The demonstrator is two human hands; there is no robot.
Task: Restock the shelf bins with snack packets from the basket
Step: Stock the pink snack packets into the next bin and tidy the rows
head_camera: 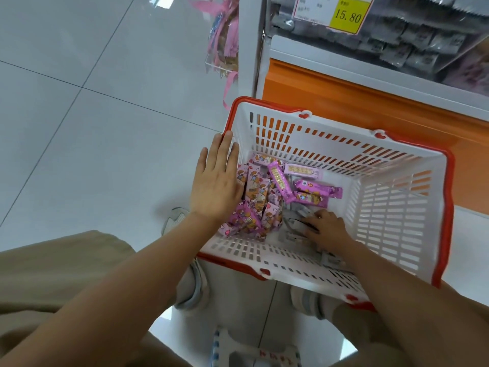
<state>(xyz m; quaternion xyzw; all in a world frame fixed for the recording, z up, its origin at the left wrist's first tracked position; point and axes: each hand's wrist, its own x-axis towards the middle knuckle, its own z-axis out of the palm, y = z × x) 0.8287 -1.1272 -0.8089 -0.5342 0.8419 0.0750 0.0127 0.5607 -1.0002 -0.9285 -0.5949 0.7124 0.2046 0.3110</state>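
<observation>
A white basket with a red rim [397,197] stands on the floor by the shelf. Several pink snack packets [267,197] lie in its left half, and a few grey packets [293,229] lie on its bottom nearer me. My left hand [215,186] hovers flat with straight fingers over the basket's left edge. My right hand [326,229] is down inside the basket, its fingers curled on the grey packets. Up at the right, a clear shelf bin [412,46] holds several grey packets.
The shelf has an orange base panel [344,102] right behind the basket. A yellow price tag [348,13] hangs on the bin. Pink ribbon items [225,43] hang at the shelf's end. White tiled floor [92,115] spreads to the left. My shoes stand below the basket.
</observation>
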